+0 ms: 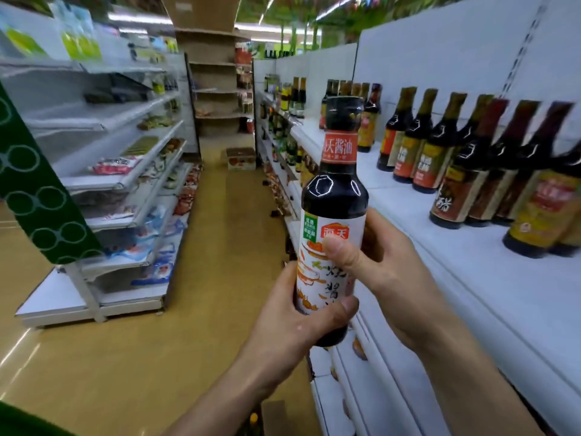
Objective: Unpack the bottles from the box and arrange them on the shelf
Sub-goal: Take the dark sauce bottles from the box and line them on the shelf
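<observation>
Both hands are wrapping one soy sauce bottle (333, 215), upright in the aisle just off the white shelf (465, 265): left hand (292, 322) gripping the base, right hand (377, 272) pinching the label. Biggest risk I'm seeing is clipping the standing bottles (440, 152) while sliding it in, dominoing glass.

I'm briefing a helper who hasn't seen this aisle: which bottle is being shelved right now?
Start at the white shelf on the right with its row of dark bottles. Just in front of it, the left hand and right hand hold one bottle upright. Unlike the rest, it has a white label and is off the shelf.
</observation>
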Demonstrator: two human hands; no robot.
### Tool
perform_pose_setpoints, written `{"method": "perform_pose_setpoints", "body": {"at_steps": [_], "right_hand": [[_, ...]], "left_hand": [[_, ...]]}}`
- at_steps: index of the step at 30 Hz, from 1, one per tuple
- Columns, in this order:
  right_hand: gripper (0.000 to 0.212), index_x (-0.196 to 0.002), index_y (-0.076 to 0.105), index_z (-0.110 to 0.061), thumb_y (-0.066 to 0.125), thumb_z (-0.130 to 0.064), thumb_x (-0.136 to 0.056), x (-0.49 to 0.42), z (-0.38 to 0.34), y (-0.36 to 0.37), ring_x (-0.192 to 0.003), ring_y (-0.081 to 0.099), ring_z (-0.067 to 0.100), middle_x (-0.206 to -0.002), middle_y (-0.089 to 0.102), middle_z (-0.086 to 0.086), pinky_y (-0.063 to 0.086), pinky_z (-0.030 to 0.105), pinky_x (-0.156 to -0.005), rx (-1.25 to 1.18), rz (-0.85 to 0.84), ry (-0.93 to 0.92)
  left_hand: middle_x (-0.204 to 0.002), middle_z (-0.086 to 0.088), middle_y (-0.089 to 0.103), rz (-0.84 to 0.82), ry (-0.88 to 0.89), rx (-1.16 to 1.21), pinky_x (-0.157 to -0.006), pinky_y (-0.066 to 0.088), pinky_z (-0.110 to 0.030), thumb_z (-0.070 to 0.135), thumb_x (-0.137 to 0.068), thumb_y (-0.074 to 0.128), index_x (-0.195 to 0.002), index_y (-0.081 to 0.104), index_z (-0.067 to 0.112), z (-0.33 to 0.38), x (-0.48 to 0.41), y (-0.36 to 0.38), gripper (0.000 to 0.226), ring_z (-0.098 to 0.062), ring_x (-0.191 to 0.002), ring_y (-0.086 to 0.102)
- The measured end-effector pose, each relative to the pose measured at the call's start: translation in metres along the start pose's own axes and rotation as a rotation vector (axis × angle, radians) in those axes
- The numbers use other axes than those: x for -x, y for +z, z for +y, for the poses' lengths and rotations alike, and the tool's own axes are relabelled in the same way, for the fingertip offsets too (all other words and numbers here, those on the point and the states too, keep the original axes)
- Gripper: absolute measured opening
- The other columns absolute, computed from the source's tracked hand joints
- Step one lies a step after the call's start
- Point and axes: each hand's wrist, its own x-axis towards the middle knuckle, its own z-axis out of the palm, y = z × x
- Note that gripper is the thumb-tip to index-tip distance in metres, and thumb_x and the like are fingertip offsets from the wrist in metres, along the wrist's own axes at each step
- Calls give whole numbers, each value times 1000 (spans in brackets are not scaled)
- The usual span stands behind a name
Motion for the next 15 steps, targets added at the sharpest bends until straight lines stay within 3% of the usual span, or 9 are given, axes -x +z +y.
{"method": "perform_pose_setpoints", "body": {"at_steps": [3, 8, 12, 15], "right_hand": [[41, -118, 64, -27, 76, -40, -81, 6, -4, -15, -104, 73, 10, -109, 77, -6, 61, 33, -86, 31, 60, 2], [41, -114, 65, -26, 72, -38, -76, 16, -14, -33, -102, 74, 9, -107, 78, -7, 60, 25, -85, 55, 175, -7], [43, -120, 63, -24, 72, -35, -79, 29, -19, -44, -104, 74, 10, -109, 78, -5, 60, 26, -86, 95, 310, 8], [42, -121, 63, -24, 71, -35, -81, 42, -26, -52, -104, 74, 9, -109, 78, -7, 60, 27, -86, 140, 414, 15]], "left_hand": [[-102, -19, 71, -77, 14, -2, -69, 58, -27, 22, -79, 81, -120, 59, 11, -1, -9, 12, 47, -24, -80, 69], [-104, -7, 75, -188, 38, -47, -75, 57, -28, 40, -71, 83, -121, 61, 18, -5, -26, 28, 59, -20, -90, 72], [-106, -2, 76, -329, 42, -43, -76, 55, -24, 36, -76, 82, -121, 62, 22, -4, -38, 43, 52, -17, -95, 73], [-110, 0, 75, -444, 44, -55, -82, 61, -32, 36, -80, 80, -126, 60, 24, -2, -44, 58, 51, -18, -101, 73]]}}
